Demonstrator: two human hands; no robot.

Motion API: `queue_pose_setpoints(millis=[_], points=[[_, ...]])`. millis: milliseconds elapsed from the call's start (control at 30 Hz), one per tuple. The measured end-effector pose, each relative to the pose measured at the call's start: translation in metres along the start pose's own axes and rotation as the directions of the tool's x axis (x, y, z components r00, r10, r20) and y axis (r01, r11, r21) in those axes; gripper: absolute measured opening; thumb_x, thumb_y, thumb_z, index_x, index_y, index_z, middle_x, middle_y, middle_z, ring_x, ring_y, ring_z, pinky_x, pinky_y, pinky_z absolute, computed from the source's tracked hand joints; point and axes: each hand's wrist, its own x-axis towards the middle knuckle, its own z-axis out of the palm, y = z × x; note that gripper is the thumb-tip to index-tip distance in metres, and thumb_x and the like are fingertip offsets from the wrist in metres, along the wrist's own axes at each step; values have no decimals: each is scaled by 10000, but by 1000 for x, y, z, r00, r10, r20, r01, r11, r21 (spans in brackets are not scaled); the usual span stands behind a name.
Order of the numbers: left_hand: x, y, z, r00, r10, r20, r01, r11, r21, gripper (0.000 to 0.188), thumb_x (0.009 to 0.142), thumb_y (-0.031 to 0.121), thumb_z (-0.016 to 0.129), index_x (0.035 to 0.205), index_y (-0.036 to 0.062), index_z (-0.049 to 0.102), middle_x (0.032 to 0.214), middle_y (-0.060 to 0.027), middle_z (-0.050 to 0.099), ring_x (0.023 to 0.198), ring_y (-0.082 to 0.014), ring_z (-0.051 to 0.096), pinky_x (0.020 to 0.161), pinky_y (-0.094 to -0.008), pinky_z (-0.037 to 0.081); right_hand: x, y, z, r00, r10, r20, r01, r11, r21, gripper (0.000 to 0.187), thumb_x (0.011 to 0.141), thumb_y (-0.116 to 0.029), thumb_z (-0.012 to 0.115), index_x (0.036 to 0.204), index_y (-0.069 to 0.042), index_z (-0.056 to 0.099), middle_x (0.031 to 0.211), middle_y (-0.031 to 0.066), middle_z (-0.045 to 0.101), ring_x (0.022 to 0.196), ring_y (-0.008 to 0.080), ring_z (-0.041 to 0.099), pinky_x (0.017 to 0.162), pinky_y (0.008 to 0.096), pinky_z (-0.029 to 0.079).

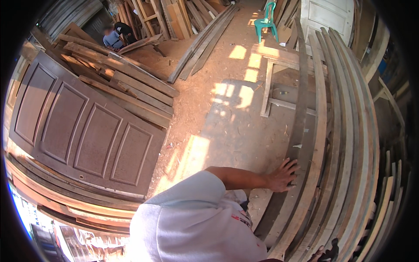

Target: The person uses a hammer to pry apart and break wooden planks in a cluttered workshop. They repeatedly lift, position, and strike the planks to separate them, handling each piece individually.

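Observation:
My left hand (pixel 283 175) lies on a long dark wooden plank (pixel 297 126), with its fingers spread. That plank forms the left edge of a stack of long boards (pixel 349 144) running away from me on the right. At the lower edge, beside these boards, a small part of what seems to be my right hand (pixel 317 254) shows. A dark shape (pixel 334 250) is next to it, too cut off to name. Whether the right hand grips anything is hidden.
A brown panelled door (pixel 87 126) leans over stacked timber at left. More planks (pixel 131 83) lie behind it, near a seated person (pixel 113 39). A wooden frame (pixel 267 89) stands left of the boards. Farther off are a green chair (pixel 266 24) and a white door (pixel 327 17).

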Motion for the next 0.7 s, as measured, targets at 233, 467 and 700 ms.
queue_pose_setpoints(millis=[233,467,700], points=[[0,-2,8,999,0,-39,-1,1000,-18,467,920,407,697,1168,12,709,1567,-247,363,1541,-451,180,1255,-646,74,-12,-53,26,845,304,440,-379,921,91,411,998,-186,674,1399,-118,618,1298,136,687,1080,292,685,886,385,565],[-1,2,0,1000,-30,3,30,997,-75,458,918,397,705,1168,13,709,1563,-240,364,1549,-441,175,1263,-633,85,-38,-82,63,972,-179,153,186,982,-36,301,1046,-262,584,1279,-84,650,962,82,702,827,252,675,731,379,550],[-2,-1,8,999,-10,-39,7,997,-74,446,943,396,687,1182,21,710,1570,-224,359,1554,-437,166,1267,-634,75,-99,-77,93,927,157,339,-133,987,-94,344,951,-278,673,1226,-71,660,947,110,705,851,313,671,740,417,544]])
